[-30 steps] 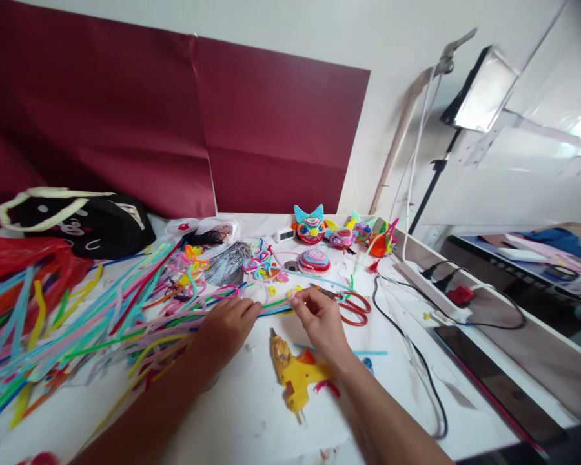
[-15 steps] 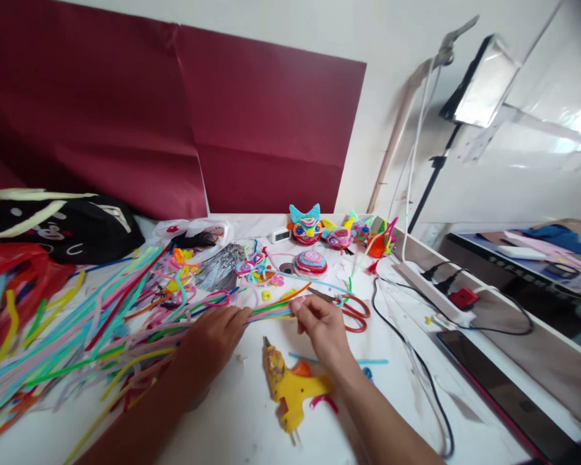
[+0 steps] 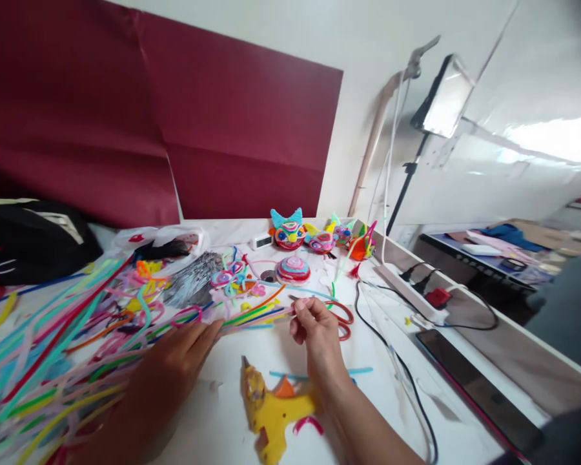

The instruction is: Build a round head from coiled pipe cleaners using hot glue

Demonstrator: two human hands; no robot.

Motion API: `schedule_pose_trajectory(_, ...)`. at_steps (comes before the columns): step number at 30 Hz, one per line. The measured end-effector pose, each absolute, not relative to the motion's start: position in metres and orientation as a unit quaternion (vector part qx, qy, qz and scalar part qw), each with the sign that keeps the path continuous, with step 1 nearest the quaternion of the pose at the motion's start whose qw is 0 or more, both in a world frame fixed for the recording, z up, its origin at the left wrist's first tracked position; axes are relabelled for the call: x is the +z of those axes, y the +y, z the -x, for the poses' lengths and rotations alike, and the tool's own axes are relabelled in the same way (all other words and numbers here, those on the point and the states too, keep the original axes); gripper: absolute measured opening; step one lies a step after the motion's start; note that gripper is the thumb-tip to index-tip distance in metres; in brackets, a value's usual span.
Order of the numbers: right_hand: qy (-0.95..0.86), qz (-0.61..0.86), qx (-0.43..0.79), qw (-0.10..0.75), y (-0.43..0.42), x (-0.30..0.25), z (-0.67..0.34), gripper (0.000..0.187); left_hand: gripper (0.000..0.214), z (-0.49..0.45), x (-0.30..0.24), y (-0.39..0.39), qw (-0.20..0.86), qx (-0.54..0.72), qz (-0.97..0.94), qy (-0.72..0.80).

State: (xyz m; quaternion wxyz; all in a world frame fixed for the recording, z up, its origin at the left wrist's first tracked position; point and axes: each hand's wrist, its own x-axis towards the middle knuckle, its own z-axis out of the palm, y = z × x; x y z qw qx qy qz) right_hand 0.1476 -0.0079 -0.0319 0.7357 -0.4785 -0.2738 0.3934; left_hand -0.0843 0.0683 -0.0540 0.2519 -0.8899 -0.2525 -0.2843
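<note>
My right hand (image 3: 315, 328) pinches the end of a pale pink pipe cleaner (image 3: 281, 312) between thumb and fingers. My left hand (image 3: 184, 355) is closed over a bundle of coloured pipe cleaners (image 3: 244, 316); its thumb is hidden. Orange, green, yellow and blue ends stick out from it toward the right. Orange-handled scissors (image 3: 345, 316) lie just behind my right hand, partly covered by it. On the table below my hands is a yellow hot glue gun (image 3: 271, 413), its nozzle pointing away. A light blue pipe cleaner (image 3: 290, 374) runs under my right wrist.
A heap of pipe cleaners (image 3: 53, 361) spreads over the left side. Behind stand a round coiled disc (image 3: 294, 270) and several decorated animal figures (image 3: 289, 231). At the right are a power strip (image 3: 411, 294), a black cable (image 3: 407, 368) and a phone (image 3: 474, 387).
The view has turned to the right, so the table's contents sit further left. My hands are farther apart, and the pale pink pipe cleaner's end is drawn rightward from the bundle.
</note>
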Motion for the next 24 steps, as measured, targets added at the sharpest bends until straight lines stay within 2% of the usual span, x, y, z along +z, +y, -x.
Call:
schedule_pose_trajectory(20,-0.166,0.395,0.341,0.837,-0.002,-0.032,-0.172,0.034,0.044,0.092,-0.055,0.076,0.255,-0.271,0.892,-0.258)
schedule_pose_trajectory(24,-0.137,0.403,0.352,0.834,-0.001,-0.037,-0.172,0.035,0.047,0.094,-0.058,0.076,0.234,-0.276,0.885,-0.292)
